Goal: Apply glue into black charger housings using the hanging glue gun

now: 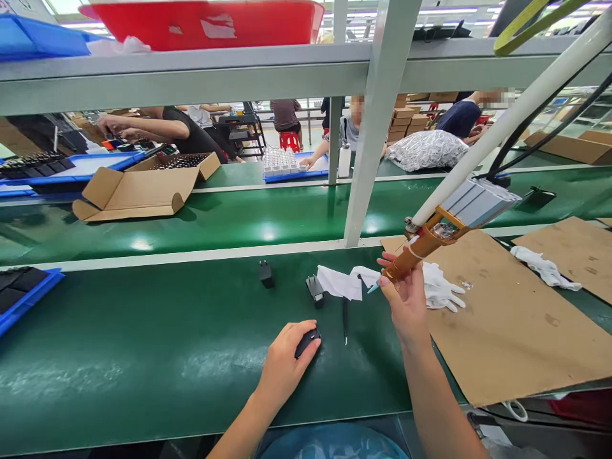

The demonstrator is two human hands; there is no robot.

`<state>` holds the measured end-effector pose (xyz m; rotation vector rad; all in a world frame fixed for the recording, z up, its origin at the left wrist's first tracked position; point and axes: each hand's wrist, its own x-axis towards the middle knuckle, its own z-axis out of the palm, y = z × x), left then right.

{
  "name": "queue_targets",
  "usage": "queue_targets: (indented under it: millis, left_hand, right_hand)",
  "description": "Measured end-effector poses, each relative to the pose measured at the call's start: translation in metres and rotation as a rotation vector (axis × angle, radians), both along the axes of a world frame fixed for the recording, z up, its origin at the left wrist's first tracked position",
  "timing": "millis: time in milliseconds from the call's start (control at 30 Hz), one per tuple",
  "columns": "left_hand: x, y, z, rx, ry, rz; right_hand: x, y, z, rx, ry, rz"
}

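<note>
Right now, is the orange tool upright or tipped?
Tipped. The orange tool, in the right hand, slants: its teal tip points down toward the picture's left, its other end rises rightward.

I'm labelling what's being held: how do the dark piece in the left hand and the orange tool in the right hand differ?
Colour: the dark piece is black; the orange tool is orange-brown with a pale blue tip.
Size: the dark piece is small, partly covered by the left hand; the orange tool is longer, extending well past the right hand.
Shared: each is held in a bare hand.
</note>
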<state>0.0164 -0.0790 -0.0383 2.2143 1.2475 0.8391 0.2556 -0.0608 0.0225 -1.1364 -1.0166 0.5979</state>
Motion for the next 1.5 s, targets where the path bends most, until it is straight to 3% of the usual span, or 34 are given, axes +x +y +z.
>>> queue_targets:
  millis: [300,500,667,1167,1367,1500]
  left_hand:
    - [0.005,0.001,0.016,0.128,0.356,-0.063]
    - [0.007,0.0,0.015,0.17,0.621,-0.018]
    - [0.007,0.003,0.019,0.201,0.737,-0.102]
    - [0.005,0.01,0.026,0.146,0.755,-0.244]
    - [0.004,0.008,0.023,0.138,0.738,-0.199]
    - [-0.003,0.004,0.025,0.08,0.553,-0.151]
  right_hand:
    - [0.006,0.003,-0.005,-0.017,-0.012,-0.035]
    - [0.008,0.004,-0.007,-0.008,-0.013,-0.063]
    - [0.01,0.006,-0.011,0.0,-0.002,-0.072]
    - [0.012,0.009,-0.015,-0.03,-0.016,-0.076]
    - [0.013,0.01,-0.017,-0.016,-0.015,-0.069]
    - [0.014,0.011,-0.018,-0.011,-0.013,-0.067]
